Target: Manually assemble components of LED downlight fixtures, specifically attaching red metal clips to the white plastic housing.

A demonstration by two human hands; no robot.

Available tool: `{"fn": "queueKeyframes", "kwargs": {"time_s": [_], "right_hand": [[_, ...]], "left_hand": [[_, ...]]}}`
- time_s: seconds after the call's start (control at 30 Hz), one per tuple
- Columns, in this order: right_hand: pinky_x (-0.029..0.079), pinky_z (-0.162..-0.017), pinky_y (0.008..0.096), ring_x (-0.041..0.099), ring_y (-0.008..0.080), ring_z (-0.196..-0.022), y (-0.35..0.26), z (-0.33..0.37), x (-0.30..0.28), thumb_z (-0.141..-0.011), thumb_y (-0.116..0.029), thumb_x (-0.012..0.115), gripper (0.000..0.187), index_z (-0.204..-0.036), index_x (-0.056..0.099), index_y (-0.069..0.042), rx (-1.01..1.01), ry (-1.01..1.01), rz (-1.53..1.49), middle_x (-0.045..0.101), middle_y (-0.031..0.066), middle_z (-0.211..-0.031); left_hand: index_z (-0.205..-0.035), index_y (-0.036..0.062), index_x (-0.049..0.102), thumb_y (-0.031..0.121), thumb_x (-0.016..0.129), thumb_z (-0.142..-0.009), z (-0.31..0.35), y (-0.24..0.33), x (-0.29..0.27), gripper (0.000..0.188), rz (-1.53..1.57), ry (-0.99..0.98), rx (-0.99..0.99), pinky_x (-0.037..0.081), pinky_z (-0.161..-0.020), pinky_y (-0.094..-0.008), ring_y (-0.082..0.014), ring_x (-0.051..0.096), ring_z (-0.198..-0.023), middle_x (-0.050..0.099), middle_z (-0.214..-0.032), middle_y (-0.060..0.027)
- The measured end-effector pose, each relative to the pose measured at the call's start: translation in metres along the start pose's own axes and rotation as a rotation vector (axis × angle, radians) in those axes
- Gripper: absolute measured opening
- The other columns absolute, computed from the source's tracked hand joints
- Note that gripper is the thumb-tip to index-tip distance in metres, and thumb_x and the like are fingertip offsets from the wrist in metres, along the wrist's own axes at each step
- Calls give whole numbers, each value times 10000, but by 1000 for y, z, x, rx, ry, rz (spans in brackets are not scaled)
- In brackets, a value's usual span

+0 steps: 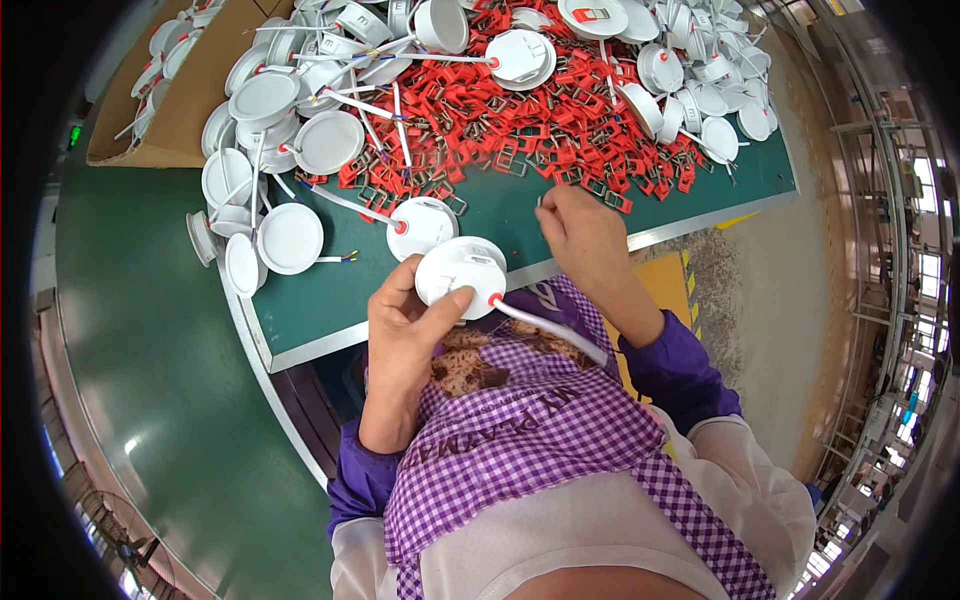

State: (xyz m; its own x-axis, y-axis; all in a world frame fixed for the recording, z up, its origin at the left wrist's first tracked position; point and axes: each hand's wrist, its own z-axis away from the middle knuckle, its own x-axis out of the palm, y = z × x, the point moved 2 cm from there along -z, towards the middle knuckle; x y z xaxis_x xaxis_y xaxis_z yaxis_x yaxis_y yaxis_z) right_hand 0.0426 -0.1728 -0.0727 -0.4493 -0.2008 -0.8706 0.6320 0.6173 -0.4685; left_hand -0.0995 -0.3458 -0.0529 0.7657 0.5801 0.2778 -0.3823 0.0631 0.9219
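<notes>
My left hand (402, 325) grips a round white lamp housing (462, 270) by its rim, thumb pressed on its face, above the front edge of the table. From a red grommet on that housing a white cable (555, 328) hangs toward my apron. My right hand (582, 232) is closed, with thumb and fingers drawn together over the table edge; what they hold, if anything, is too small to make out. Just behind the held housing lies another white lamp housing (420, 225) with its cable. Beyond my right hand spreads a heap of red clips with metal frames (520, 120).
Many white round lamps with cables are piled at the left (290, 238) and right (720, 135) of the green table (330, 300). A cardboard box (190, 110) with more lamps stands at the far left. Another green surface (150, 350) runs along my left.
</notes>
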Motion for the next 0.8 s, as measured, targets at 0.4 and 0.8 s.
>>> {"fn": "queueKeyframes", "kwargs": {"time_s": [0.4,0.8], "right_hand": [[519,-617,444,635,350,-717,-12,3,-13,-815,-111,609,156,-893,518,-11,-190,-300,208,570,165,-842],[520,-672,376,657,310,-759,-42,16,-32,-861,-64,625,147,-990,636,5,-153,-192,-470,659,156,-866]], "left_hand": [[-1222,-22,522,46,712,-855,-9,-22,17,419,214,-48,-231,607,-715,-308,-177,685,-899,671,-1054,-108],[-1117,-40,595,51,729,-845,-11,-22,22,316,23,39,-55,528,-754,-257,-118,642,-865,674,-982,-73]]}}
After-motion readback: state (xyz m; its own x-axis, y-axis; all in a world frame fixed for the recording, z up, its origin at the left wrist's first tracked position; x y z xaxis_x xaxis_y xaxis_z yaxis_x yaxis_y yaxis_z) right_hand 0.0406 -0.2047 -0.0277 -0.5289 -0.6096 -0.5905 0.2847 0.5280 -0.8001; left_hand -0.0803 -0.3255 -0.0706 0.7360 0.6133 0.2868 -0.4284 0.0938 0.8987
